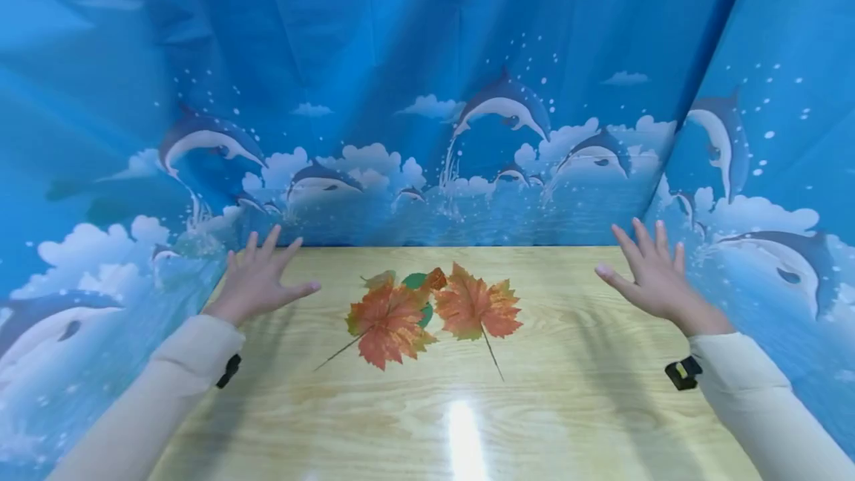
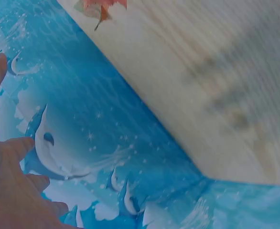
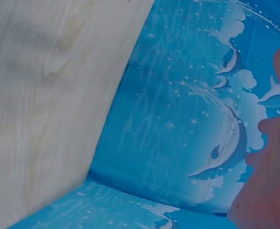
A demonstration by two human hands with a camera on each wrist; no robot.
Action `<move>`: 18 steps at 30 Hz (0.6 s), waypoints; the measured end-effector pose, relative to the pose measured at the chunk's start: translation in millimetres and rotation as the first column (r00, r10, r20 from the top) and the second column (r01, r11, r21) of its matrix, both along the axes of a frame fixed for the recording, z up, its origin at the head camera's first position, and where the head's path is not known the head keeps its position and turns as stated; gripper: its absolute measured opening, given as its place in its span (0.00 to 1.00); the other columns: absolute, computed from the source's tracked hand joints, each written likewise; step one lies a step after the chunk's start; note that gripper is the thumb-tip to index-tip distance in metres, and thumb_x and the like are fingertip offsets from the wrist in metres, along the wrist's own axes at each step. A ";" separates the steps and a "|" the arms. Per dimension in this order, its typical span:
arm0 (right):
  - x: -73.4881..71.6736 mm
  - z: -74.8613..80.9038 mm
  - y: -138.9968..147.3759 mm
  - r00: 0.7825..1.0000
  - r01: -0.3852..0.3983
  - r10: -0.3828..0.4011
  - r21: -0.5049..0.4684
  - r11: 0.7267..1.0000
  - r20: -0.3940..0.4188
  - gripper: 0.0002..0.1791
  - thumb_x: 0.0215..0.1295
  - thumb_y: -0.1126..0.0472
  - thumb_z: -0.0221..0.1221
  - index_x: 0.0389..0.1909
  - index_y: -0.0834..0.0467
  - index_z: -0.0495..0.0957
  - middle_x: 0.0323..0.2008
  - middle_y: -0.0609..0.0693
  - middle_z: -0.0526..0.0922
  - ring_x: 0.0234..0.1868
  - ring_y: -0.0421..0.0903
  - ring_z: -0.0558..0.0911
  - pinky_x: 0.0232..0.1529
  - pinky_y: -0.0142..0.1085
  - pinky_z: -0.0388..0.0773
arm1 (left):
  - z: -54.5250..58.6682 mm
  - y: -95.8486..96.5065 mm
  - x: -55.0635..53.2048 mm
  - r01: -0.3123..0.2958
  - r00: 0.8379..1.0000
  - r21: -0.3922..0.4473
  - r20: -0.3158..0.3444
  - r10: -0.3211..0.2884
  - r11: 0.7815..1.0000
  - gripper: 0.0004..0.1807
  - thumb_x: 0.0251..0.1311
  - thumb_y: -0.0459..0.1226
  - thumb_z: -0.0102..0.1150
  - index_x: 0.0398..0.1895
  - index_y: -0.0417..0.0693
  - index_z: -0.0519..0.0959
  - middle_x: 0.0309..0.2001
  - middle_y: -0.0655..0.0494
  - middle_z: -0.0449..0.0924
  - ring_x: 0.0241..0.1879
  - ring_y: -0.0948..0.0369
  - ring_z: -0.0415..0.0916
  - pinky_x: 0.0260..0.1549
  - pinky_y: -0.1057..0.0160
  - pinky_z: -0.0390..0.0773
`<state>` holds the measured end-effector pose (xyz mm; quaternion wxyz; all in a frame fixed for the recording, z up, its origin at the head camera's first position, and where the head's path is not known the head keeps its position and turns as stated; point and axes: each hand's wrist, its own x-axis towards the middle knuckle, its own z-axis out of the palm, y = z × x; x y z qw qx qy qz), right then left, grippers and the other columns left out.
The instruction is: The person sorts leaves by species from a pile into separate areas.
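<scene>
Two large orange-red maple leaves lie near the middle of the table: the left leaf has its stem toward the lower left, the right leaf its stem toward the front. Behind and partly under them are green leaves, a small orange-brown leaf and a pale leaf. My left hand hovers at the table's left side, fingers spread, holding nothing. Off to the right, my right hand is likewise raised with fingers spread and no object in it. Neither touches the leaves.
The light wood-grain table carries a bright glare streak at its front. A blue curtain printed with dolphins and clouds encloses the back and both sides. A dark device is strapped at each wrist.
</scene>
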<state>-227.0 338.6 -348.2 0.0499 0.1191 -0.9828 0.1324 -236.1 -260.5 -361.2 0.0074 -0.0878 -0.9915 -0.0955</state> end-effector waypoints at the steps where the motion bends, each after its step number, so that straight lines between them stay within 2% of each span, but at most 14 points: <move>1: -0.3 -3.5 1.3 1.000 0.001 -0.001 -0.002 1.000 -0.002 0.46 0.70 0.37 0.45 0.76 0.53 0.33 0.73 0.66 0.26 0.68 0.61 0.14 0.57 0.67 0.12 | -3.2 1.1 -0.1 0.003 1.000 0.014 0.006 -0.004 1.000 0.55 0.53 0.71 0.49 0.76 0.50 0.49 0.75 0.37 0.29 0.69 0.31 0.21 0.56 0.24 0.25; 7: -0.2 -25.4 4.0 1.000 -0.004 0.005 -0.037 0.999 0.026 0.46 0.71 0.38 0.45 0.76 0.55 0.34 0.73 0.69 0.29 0.69 0.66 0.18 0.56 0.73 0.20 | -23.0 4.0 4.1 0.013 0.999 0.106 0.045 -0.018 0.994 0.55 0.53 0.69 0.52 0.76 0.49 0.48 0.75 0.36 0.29 0.70 0.33 0.20 0.57 0.27 0.21; 11: 3.1 -35.7 -1.6 0.998 -0.018 0.024 -0.109 0.994 0.055 0.45 0.71 0.40 0.46 0.76 0.57 0.35 0.73 0.70 0.31 0.69 0.69 0.20 0.55 0.76 0.25 | -35.1 5.3 6.9 -0.002 0.997 0.150 0.075 -0.009 0.989 0.54 0.53 0.68 0.54 0.75 0.48 0.50 0.75 0.36 0.29 0.70 0.33 0.20 0.57 0.27 0.22; 15: 5.9 -47.6 -8.1 0.995 -0.030 0.046 -0.185 0.982 0.083 0.44 0.71 0.42 0.47 0.75 0.58 0.36 0.72 0.71 0.32 0.69 0.69 0.21 0.55 0.76 0.28 | -47.8 7.6 10.5 -0.012 0.997 0.170 0.082 -0.002 0.985 0.53 0.53 0.67 0.56 0.74 0.46 0.54 0.74 0.33 0.34 0.70 0.31 0.26 0.58 0.26 0.29; 18: 6.8 -58.9 -13.0 0.993 -0.035 0.058 -0.217 0.976 0.102 0.44 0.72 0.42 0.47 0.76 0.58 0.37 0.72 0.71 0.32 0.69 0.69 0.21 0.55 0.76 0.27 | -57.5 10.6 14.3 -0.002 0.998 0.173 0.068 -0.010 0.985 0.50 0.54 0.64 0.57 0.73 0.44 0.57 0.73 0.31 0.40 0.69 0.29 0.34 0.59 0.25 0.37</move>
